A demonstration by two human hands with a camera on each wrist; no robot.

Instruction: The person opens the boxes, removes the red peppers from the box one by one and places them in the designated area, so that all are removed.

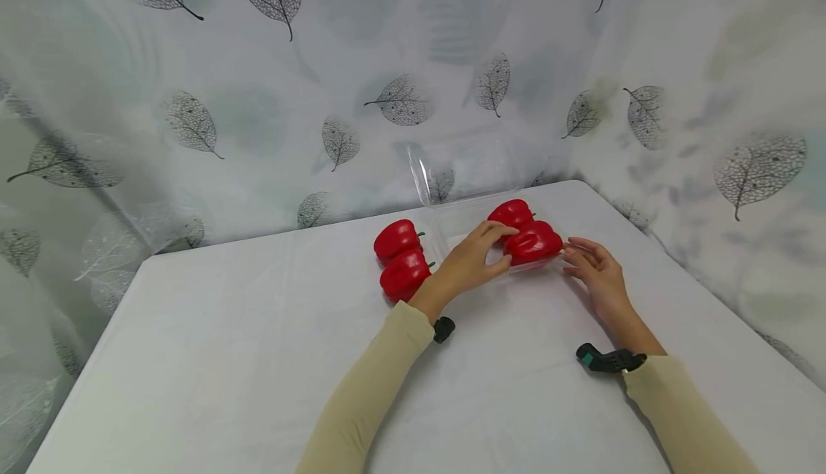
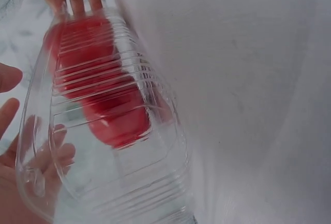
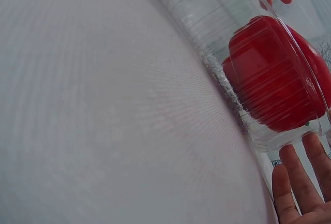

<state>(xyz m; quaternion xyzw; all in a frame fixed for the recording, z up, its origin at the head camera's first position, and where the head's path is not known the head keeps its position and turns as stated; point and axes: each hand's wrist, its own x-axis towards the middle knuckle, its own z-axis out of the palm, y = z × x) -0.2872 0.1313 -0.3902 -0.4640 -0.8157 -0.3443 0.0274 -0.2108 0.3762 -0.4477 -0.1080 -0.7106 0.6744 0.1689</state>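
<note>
Two red bell peppers, a front one [image 1: 534,242] and a rear one [image 1: 510,212], lie in the right part of a clear plastic clamshell box [image 1: 452,217]. The left hand [image 1: 474,259] hovers over the box's front side, fingers and thumb spread beside the front pepper. In the left wrist view, this hand [image 2: 31,167] shows partly through the clear wall, with nothing in its grasp. At the box's right end is the right hand [image 1: 596,277], fingers slightly bent. Its fingertips [image 3: 289,154] are at the box's end wall; whether they press it, I cannot tell.
Left of the box, two more red bell peppers, a rear one [image 1: 396,240] and a front one [image 1: 405,275], lie on the white table [image 1: 258,345]. The box's raised clear lid [image 1: 464,169] leans toward the leaf-printed curtain [image 1: 361,51] behind the table edge.
</note>
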